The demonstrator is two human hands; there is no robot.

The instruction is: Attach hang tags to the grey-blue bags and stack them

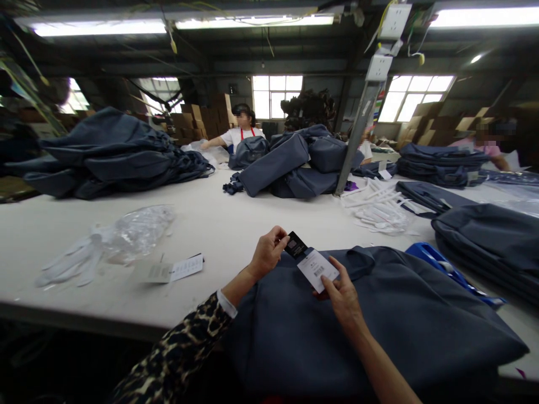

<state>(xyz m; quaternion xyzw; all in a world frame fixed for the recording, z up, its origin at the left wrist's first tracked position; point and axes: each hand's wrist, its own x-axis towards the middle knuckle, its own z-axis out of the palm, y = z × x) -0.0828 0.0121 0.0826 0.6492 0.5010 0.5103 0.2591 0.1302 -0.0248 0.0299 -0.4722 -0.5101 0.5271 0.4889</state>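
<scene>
My left hand (269, 249) pinches the upper end of a black hang tag (295, 244) between thumb and fingers. Over the lower end of that tag lies a white barcode tag (316, 270), which my right hand (340, 289) grips by its lower right side, thumb on the printed face. Both tags are held above a dark blue-grey fabric bag (337, 336) lying flat at the table's front edge. A loop of the bag's fabric (360, 262) shows just right of the tags.
Loose tags (187, 268) and crumpled clear plastic (143, 230) lie left on the white table (202, 207). A blue tape dispenser (452, 272) sits right, beside stacked bags (492, 241). Bag piles stand behind a metal post (361, 129). A co-worker (248, 133) is across the table.
</scene>
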